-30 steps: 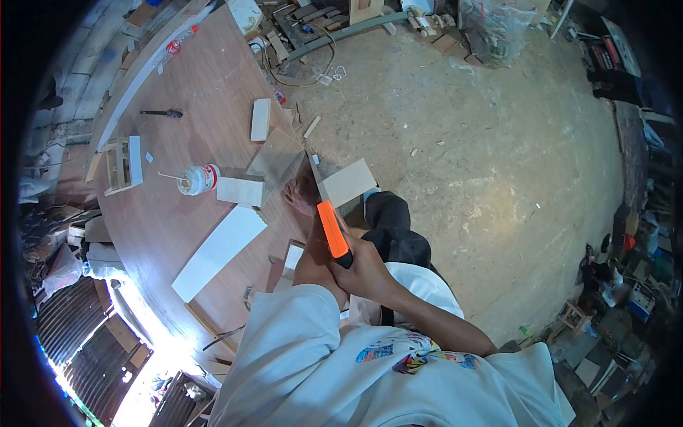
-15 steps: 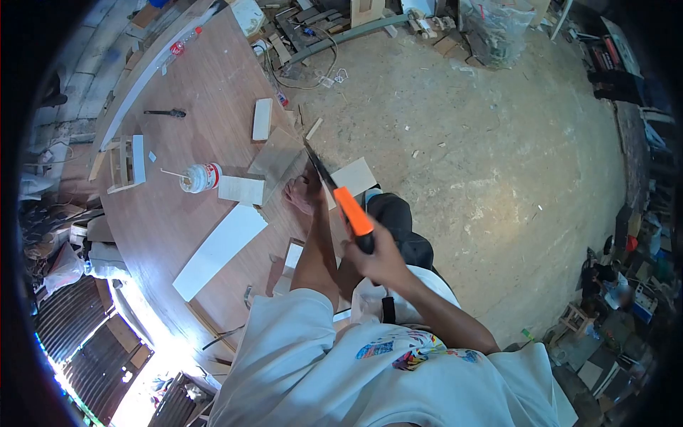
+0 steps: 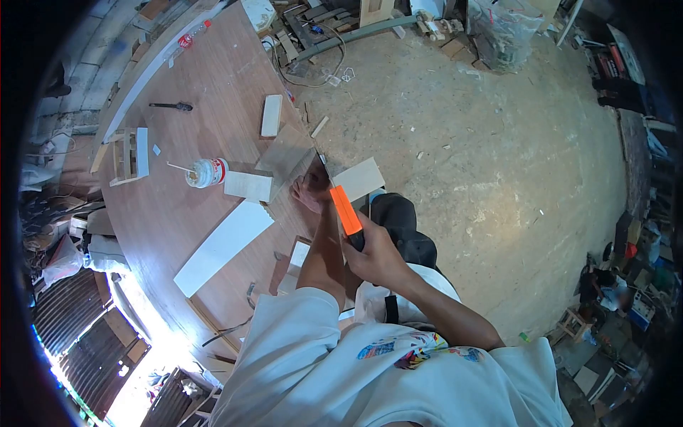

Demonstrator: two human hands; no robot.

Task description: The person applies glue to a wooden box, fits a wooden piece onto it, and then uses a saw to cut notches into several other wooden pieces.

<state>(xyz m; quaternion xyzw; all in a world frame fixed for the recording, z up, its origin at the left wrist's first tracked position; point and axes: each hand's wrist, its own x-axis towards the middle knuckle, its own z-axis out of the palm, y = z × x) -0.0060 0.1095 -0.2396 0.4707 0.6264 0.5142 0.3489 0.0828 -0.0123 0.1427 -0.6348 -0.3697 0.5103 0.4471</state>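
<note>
My right hand point(image 3: 376, 255) is closed round the black grip of a saw with an orange handle point(image 3: 346, 211). The saw's dark blade points away from me at the table edge, largely hidden behind the handle and seen end-on. My left hand point(image 3: 310, 191) rests on a thin brownish board point(image 3: 290, 158) near that edge, beside the blade; its fingers are in shadow, and whether they grip the board is unclear. A pale board point(image 3: 359, 178) lies just right of the blade. Left of my left hand is a small white block point(image 3: 247, 186).
On the wooden table point(image 3: 220, 92) are a glue jar point(image 3: 207, 173), a long white board point(image 3: 224, 248), a white block point(image 3: 271, 115), a dark tool point(image 3: 171, 107) and a small frame point(image 3: 129, 156). A bottle point(image 3: 193, 33) lies farther off. Scraps and a bag point(image 3: 506, 35) stand on the floor.
The saw and my right hand have shifted slightly down toward me, and less of the blade shows. The whole view has moved a little; my left hand stays by the board.
</note>
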